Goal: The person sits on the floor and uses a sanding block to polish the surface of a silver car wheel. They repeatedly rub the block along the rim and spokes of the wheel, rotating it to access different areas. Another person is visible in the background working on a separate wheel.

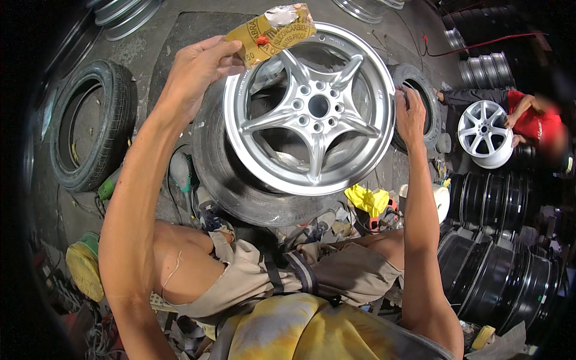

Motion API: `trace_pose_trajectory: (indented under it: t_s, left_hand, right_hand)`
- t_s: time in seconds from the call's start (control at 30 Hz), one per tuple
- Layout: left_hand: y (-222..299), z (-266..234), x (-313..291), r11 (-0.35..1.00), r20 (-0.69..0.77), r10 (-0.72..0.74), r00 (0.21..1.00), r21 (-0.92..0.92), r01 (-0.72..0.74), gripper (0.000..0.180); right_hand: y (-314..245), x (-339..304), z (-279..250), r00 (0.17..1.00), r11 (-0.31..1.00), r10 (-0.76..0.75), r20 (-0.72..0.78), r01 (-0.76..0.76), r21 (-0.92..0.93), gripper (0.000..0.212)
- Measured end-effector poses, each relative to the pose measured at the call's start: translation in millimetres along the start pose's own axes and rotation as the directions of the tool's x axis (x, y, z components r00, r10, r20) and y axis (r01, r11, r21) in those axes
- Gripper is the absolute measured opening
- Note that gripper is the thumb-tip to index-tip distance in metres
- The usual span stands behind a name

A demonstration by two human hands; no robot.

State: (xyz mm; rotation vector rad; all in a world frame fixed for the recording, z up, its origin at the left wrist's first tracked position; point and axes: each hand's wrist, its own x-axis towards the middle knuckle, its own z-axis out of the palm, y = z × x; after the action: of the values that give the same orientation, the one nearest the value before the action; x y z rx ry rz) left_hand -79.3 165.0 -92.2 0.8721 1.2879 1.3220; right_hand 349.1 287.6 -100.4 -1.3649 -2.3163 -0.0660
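Observation:
A silver alloy wheel rim [317,147] with several spokes lies face up on a black tyre [211,159] in front of me. My left hand [201,69] is closed on a piece of sandpaper [264,37], lifted over the rim's upper left edge. The sheet's printed yellow-brown back faces me, with a pale worn patch and an orange-red spot. At the rim's right edge, my right hand [411,113] grips the outer lip with bent fingers.
Tyres stand at left [123,114] and right of the rim. Below it lie a yellow cloth [367,200] and scraps; a power tool [180,171] sits left. Black rims [492,201] are stacked at right, near a person in a red shirt [537,123] holding a white rim [483,129].

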Motion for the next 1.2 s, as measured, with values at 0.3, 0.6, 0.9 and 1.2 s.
trace_pose_trajectory:
  t_s: [0.3,0.6,0.9,1.2]
  left_hand:
    - [0.0,-1.1,-1.1,1.000,-0.015,-0.014,1.000,-0.002,0.013,0.029]
    - [1.7,6.4,1.0,0.999,0.018,-0.034,0.999,0.010,0.034,0.026]
    - [-2.2,3.6,2.6,0.999,0.007,-0.030,1.000,-0.027,0.030,0.023]
    - [-2.3,6.7,4.4,0.999,-0.009,-0.031,0.999,-0.038,0.031,0.025]
  right_hand:
    - [5.5,-8.4,2.3,0.998,0.998,0.054,0.040,-0.054,-0.010,0.032]
    - [-8.6,-12.5,12.0,0.984,0.989,0.114,-0.134,-0.100,0.106,0.023]
    - [-5.3,-12.6,22.7,0.980,0.995,0.073,-0.186,-0.059,0.075,0.017]
    - [-5.7,-13.4,21.6,0.973,0.992,0.081,-0.215,-0.059,0.109,0.016]
